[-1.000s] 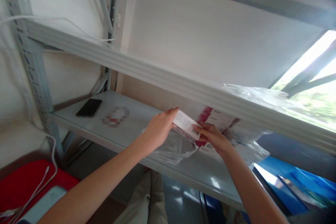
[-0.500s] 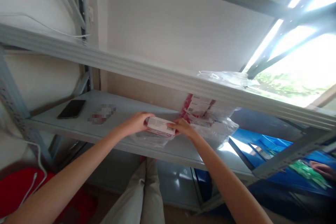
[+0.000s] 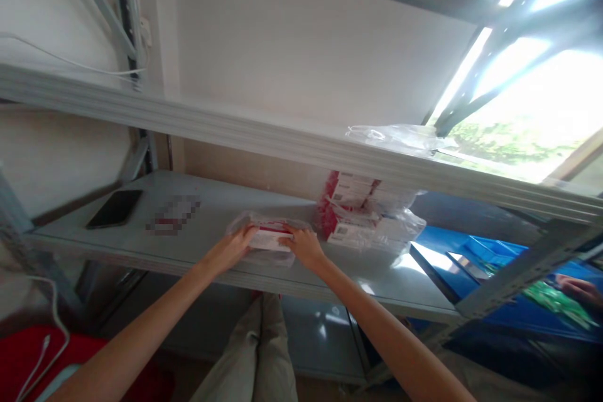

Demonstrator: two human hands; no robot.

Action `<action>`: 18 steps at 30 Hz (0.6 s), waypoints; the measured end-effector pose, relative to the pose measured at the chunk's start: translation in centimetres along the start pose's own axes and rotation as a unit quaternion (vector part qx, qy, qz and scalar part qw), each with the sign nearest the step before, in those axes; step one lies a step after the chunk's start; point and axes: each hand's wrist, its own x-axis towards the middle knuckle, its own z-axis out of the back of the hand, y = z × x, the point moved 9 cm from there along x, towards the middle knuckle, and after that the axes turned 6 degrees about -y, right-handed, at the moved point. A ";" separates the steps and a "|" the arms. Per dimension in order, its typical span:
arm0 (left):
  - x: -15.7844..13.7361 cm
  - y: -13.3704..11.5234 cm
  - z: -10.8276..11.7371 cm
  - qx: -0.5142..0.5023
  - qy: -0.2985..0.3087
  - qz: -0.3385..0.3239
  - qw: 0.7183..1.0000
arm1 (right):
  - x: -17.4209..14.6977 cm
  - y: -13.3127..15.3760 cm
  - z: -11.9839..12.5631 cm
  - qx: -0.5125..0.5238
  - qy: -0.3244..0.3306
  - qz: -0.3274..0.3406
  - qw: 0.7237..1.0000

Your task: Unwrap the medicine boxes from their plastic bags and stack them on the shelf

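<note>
A small white and red cardboard box (image 3: 269,240) is held between my two hands over the shelf board. My left hand (image 3: 239,242) grips its left end, and my right hand (image 3: 304,246) closes on the right end with fingers over the top. Around and beneath the box lies a clear plastic bag (image 3: 277,259); whether the box is inside it I cannot tell. To the right, several similar white and red boxes (image 3: 351,229) sit stacked, partly covered by clear plastic.
A black phone (image 3: 115,208) and a pixelated item (image 3: 173,215) lie on the left of the grey shelf (image 3: 207,195). Clear plastic (image 3: 393,137) rests on the upper beam (image 3: 264,132). At right are a blue bin (image 3: 494,251), green items (image 3: 560,304) and another person's hand (image 3: 581,289).
The box has tilted, showing more of its red side at the back, with both hands still on it. The plastic bag now shows behind it too. At right, another person's hand has moved.
</note>
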 end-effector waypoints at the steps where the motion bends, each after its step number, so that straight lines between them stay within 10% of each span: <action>1: -0.1 0.1 -0.2 0.007 0.002 0.001 1.000 | -0.1 0.1 0.1 -0.019 -0.003 0.001 1.000; 11: -0.6 3.1 -1.3 0.126 0.075 0.045 0.988 | -1.4 1.1 0.1 -0.129 0.011 0.082 0.988; 18: 1.8 2.6 4.5 0.112 0.060 -0.009 0.992 | -2.6 1.0 2.2 -0.187 -0.008 0.183 0.965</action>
